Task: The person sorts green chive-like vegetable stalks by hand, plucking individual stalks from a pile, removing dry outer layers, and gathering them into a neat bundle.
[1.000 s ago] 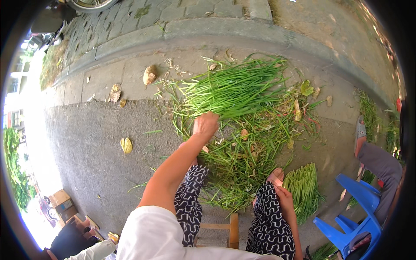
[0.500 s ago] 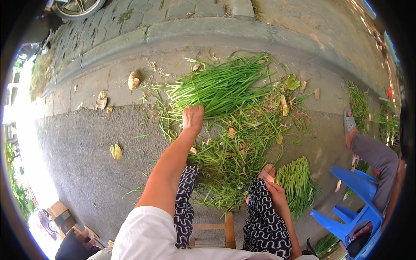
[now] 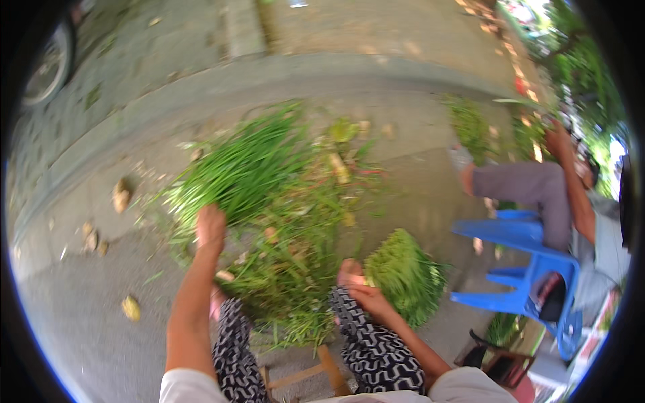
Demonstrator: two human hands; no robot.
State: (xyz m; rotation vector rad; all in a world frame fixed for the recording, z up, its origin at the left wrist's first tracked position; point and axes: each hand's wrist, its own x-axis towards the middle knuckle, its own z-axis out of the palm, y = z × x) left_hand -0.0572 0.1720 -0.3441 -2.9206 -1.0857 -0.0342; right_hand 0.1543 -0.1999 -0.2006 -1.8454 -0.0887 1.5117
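A pile of long, thin green chives (image 3: 245, 158) lies on the pavement ahead of me. My left hand (image 3: 211, 223) is at its near-left edge, closed on the chives, with the fingertips hidden below the knuckles. My right hand (image 3: 368, 299) lies against my patterned right trouser leg, above a pink sandal (image 3: 351, 272). Its fingers are drawn together, and blur hides whether anything is in them. Just right of that hand stands a neat bundle of chives (image 3: 401, 279), pale cut ends up. Loose trimmings (image 3: 289, 248) spread between the pile and my feet.
At right a person in grey trousers (image 3: 524, 185) sits by a blue plastic stool (image 3: 531, 269), with green stalks in hand. A stone kerb (image 3: 201, 84) runs behind the pile. Dry leaves (image 3: 121, 195) dot the ground at left. A wheel (image 3: 50, 67) shows at upper left.
My view has swung right, so the ground scene sits further left and more of the seated person shows. Both my hands keep their places by the pile and my leg.
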